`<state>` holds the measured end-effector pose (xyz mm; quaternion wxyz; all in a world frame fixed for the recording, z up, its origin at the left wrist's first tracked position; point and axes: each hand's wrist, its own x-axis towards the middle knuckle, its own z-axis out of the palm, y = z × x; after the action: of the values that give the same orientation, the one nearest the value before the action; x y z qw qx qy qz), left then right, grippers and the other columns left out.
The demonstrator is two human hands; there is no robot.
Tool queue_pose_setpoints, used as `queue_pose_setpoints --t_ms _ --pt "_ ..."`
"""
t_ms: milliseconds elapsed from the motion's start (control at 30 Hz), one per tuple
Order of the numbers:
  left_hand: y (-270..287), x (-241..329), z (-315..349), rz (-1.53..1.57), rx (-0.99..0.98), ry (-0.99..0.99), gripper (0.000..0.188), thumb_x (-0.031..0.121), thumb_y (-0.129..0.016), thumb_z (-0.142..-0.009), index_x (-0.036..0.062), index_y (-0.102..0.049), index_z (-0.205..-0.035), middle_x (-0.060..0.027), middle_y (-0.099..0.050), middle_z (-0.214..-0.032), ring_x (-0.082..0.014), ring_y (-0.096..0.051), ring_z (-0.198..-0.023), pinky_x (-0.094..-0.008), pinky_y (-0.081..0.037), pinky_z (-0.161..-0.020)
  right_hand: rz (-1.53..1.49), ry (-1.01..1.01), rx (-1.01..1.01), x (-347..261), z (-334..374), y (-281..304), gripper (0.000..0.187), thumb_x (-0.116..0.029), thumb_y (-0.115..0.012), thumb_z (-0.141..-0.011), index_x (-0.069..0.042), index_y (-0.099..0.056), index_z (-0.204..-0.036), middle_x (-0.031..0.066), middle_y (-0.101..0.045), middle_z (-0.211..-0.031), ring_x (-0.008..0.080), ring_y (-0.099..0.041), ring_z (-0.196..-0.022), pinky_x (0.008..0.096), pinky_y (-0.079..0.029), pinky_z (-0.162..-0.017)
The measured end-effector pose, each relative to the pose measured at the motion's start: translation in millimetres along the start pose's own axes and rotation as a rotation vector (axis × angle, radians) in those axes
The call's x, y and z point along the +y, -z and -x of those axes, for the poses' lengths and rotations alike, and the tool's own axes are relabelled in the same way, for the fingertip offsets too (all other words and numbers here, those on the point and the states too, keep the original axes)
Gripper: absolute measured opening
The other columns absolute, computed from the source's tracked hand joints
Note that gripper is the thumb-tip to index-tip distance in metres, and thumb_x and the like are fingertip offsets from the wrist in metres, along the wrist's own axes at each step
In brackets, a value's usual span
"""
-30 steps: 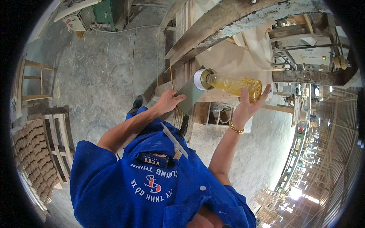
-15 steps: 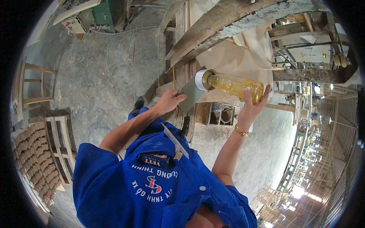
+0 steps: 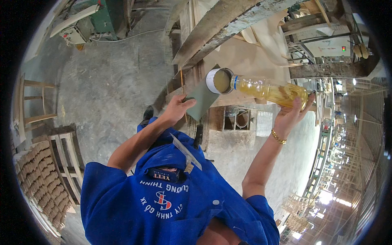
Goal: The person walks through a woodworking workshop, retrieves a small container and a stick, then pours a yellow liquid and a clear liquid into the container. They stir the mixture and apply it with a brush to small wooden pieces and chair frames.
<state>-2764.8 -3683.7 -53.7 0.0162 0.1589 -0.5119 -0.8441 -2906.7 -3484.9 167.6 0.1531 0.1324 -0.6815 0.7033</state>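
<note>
My right hand (image 3: 292, 112) is closed round the base of a clear plastic bottle (image 3: 267, 90) with yellow liquid in it. The bottle lies nearly level, and its blue-ringed neck is at the rim of a round can (image 3: 211, 81). White paper wraps the can, and a dull yellow surface shows inside it. Under the can is a flat grey-green sheet (image 3: 201, 102). My left hand (image 3: 179, 108) pinches the near left edge of that sheet, thumb on top. Whether liquid is flowing from the bottle I cannot tell.
Heavy wooden beams (image 3: 220, 36) cross above the far side of a worn workbench. A wooden box (image 3: 237, 118) with round items sits below the can. Wooden pallets (image 3: 65, 159) and stacked wood pieces (image 3: 43, 179) stand at left. A green machine (image 3: 108, 18) is at the far left.
My right hand and the bottle have moved right, drawing the neck back from inside the can to its rim. The can now tips more toward the bottle. My left hand stays on the sheet.
</note>
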Motion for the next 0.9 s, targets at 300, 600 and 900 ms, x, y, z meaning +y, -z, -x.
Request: queue_pose_setpoints --t_ms 300,600,900 --pt "-18.0 48.1 23.1 -0.118 0.000 -0.139 0.027 0.018 -0.057 -0.087 -0.0068 -0.061 -0.096 -0.0057 -0.062 -0.079 -0.0098 -0.053 -0.074 -0.0282 -0.042 -0.064 -0.149 -0.054 -0.015 6.5 -22.6 32.9 0.068 -0.021 -0.057 -0.083 -0.011 -0.023 -0.141 0.0150 -0.046 -0.124 0.0306 -0.053 -0.108 0.0471 -0.050 -0.086" --pt "-14.2 50.8 23.6 -0.298 0.005 -0.145 0.031 0.023 -0.060 -0.085 -0.0071 -0.061 -0.089 -0.0112 -0.058 -0.067 -0.0114 -0.049 -0.065 -0.0318 -0.040 -0.056 -0.057 -0.048 0.005 0.4 -27.0 41.3 0.054 -0.038 -0.054 -0.085 -0.005 -0.045 -0.126 0.0124 -0.053 -0.119 0.0299 -0.053 -0.108 0.0457 -0.043 -0.092" --pt "-15.7 53.4 24.1 -0.183 -0.063 -0.051 0.029 0.022 -0.059 -0.086 -0.0061 -0.062 -0.090 -0.0031 -0.057 -0.072 -0.0096 -0.049 -0.069 -0.0283 -0.039 -0.059 -0.036 0.021 -0.015 -7.6 -30.9 38.7 0.052 -0.035 -0.054 -0.086 -0.002 -0.044 -0.125 0.0136 -0.053 -0.119 0.0291 -0.054 -0.107 0.0445 -0.045 -0.092"
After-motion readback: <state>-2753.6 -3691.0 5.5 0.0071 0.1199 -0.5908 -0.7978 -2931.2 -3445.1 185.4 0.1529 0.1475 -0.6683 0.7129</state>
